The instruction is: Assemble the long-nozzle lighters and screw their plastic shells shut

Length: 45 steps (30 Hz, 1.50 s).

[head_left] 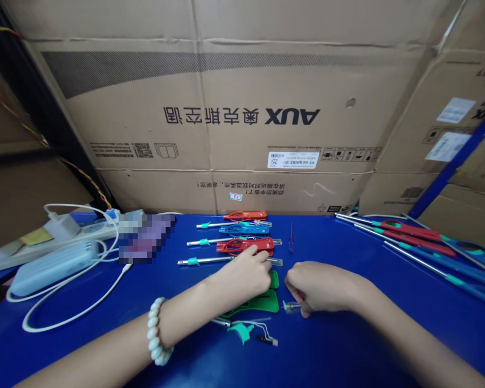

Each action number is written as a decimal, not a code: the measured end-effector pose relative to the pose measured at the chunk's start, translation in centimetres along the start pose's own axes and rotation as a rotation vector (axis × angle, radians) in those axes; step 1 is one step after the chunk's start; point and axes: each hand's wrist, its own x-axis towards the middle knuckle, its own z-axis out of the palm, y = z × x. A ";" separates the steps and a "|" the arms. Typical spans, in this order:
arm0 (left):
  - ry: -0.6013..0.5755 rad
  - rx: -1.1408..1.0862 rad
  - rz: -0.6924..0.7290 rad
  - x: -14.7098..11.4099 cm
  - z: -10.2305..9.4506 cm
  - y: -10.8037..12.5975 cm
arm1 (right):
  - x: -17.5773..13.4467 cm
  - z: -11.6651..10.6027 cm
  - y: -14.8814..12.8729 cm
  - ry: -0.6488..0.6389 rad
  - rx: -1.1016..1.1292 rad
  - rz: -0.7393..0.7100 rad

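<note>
My left hand (254,269) reaches palm down over the row of parts, its bent fingers at the red plastic handle shell (246,246); the thumb and whatever the fingertips hold are hidden. Just beneath lie green handle shells (261,303), partly covered by this hand and forearm. To their right, my right hand (323,285) is closed round a small clear plastic piece (293,307), whose end sticks out to the left. In front of the green shells rest a teal clip (241,332) and white wires with a small dark tip (267,340).
Blue (244,229) and orange (246,216) shells with metal tubes lie farther back, beside a small screwdriver (291,243). Several long-tubed tools (420,231) lie at right. A power bank (54,267) and white cables (76,323) occupy the left. Cardboard (226,75) walls the back.
</note>
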 end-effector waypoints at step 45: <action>0.526 -1.965 -0.778 -3.9 -0.8 2.2 | 1.1 5.0 -4.1 0.704 0.992 -0.391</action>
